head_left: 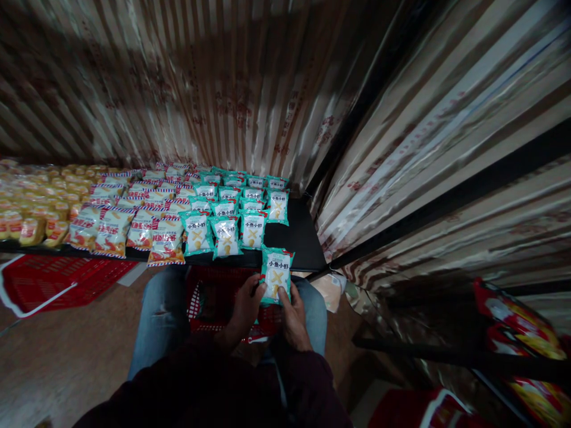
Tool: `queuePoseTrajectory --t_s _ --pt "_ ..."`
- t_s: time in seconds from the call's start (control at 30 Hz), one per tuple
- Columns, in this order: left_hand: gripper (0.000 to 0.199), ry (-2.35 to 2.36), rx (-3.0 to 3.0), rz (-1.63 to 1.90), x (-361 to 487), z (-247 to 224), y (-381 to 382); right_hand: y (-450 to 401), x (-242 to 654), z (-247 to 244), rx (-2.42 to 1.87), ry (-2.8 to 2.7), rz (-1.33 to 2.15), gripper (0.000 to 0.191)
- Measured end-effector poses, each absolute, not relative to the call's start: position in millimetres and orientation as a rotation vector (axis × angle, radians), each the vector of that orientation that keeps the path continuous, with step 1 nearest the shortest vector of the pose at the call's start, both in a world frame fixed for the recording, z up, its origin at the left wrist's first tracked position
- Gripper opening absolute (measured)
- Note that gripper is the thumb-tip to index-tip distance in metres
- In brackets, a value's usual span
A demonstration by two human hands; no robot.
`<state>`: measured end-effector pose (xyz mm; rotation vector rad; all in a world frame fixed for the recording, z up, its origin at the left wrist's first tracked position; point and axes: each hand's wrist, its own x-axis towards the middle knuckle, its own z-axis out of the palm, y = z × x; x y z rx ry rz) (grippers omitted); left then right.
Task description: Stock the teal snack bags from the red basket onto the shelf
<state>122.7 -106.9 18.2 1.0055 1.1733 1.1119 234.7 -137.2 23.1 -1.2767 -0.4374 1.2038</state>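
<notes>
Both hands grip one teal-and-white snack bag [277,270] by its lower part, front facing up, just before the shelf edge. My left hand [244,309] pinches its lower left side, and my right hand [294,320] has its thumb on the lower right front. Beyond the bag, several matching teal snack bags [226,236] stand in rows on the black shelf [306,238]. The nearest of them is at the bag's upper left. A red basket [214,326] sits between my knees below the hands, its inside mostly dark.
Left along the shelf are orange-and-white striped snack bags [166,238] and yellow packages [33,229]. Another red basket [66,279] with a white handle is on the floor at left. Black metal bars [446,190] and plastic sheeting [428,148] border the right; red-and-yellow packs [526,327] lie beyond.
</notes>
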Motion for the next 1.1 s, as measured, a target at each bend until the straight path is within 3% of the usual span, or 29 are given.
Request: queuePoseTrajectory --t_s 0.4,1.1 --pt "0.027 1.09 0.926 1.134 129 21 -100 -129 236 30 -1.188 -0.369 1.23 0.059" --pt "0.027 1.191 1.089 1.148 137 8 -91 -127 242 43 -1.137 -0.432 1.292 0.066"
